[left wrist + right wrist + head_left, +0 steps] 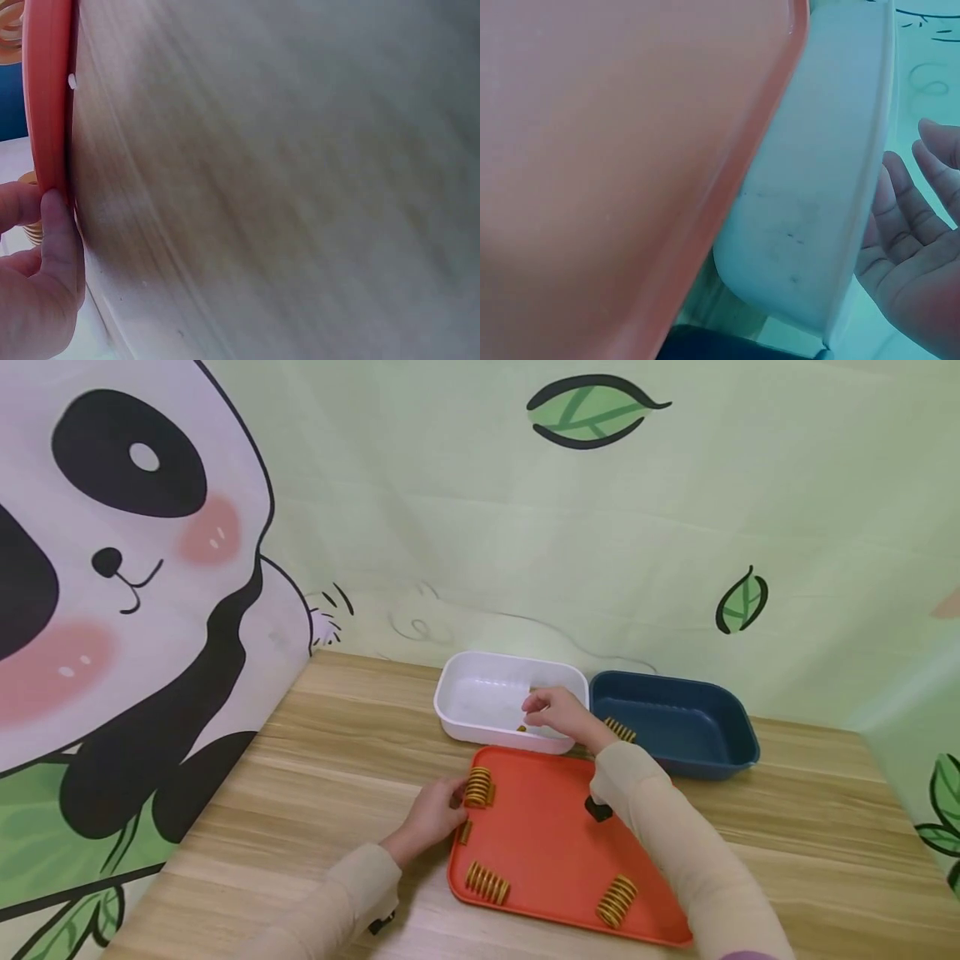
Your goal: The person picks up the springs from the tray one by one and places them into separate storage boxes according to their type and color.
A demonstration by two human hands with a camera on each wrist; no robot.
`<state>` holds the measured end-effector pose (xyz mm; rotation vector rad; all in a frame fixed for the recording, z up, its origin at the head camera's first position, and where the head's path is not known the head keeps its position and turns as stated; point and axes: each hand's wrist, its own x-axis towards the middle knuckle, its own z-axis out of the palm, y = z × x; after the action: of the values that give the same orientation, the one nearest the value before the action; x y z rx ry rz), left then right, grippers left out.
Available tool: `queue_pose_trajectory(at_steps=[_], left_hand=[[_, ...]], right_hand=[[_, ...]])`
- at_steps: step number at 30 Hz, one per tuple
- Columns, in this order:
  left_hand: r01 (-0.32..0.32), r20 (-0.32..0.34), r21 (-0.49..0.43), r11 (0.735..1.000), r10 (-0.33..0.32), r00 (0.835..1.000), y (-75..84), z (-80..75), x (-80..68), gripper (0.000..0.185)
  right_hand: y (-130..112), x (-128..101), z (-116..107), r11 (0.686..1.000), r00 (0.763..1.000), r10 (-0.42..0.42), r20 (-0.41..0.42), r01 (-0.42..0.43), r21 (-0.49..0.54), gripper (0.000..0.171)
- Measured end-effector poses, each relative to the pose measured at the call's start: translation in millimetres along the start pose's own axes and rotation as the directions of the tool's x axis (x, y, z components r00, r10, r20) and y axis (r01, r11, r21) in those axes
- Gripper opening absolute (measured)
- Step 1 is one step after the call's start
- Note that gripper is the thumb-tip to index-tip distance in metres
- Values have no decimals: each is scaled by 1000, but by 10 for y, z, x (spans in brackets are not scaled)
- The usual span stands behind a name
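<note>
Light wooden table point(315, 777) before a panda-print backdrop point(112, 568). The left hand point(431, 814) pinches a yellow coiled metal spring point(477, 787) at the left rim of the orange plastic tray point(547, 852). The right hand point(558, 712) hangs over the white plastic bin point(480, 697), fingers relaxed and holding nothing; a small yellow piece point(521, 727) lies just beneath its fingertips. Right of that hand stands a dark blue plastic bin point(675, 722).

Orange tray point(555, 852) — yellow springs point(617, 901); white bin point(480, 693), navy bin point(675, 727) — panda-and-leaf green backdrop point(450, 510).
</note>
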<state>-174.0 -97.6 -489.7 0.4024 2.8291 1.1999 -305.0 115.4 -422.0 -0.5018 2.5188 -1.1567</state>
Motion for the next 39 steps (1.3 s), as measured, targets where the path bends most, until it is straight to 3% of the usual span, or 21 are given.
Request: queue_pose_trajectory(at_steps=[13, 26, 39], left_hand=[[8, 0, 8, 1000, -8, 1000, -22, 5, 10, 49], [16, 13, -3, 1000, -16, 1000, -5, 8, 15, 51], [29, 18, 3, 1000, -29, 999, -14, 17, 18, 51]], right_hand=[[-109, -134, -39, 999, 999, -8, 45, 10, -38, 24], [-80, -368, -13, 999, 997, -35, 68, 34, 25, 20], [-68, -612, -44, 997, 991, -82, 104, 81, 13, 21]])
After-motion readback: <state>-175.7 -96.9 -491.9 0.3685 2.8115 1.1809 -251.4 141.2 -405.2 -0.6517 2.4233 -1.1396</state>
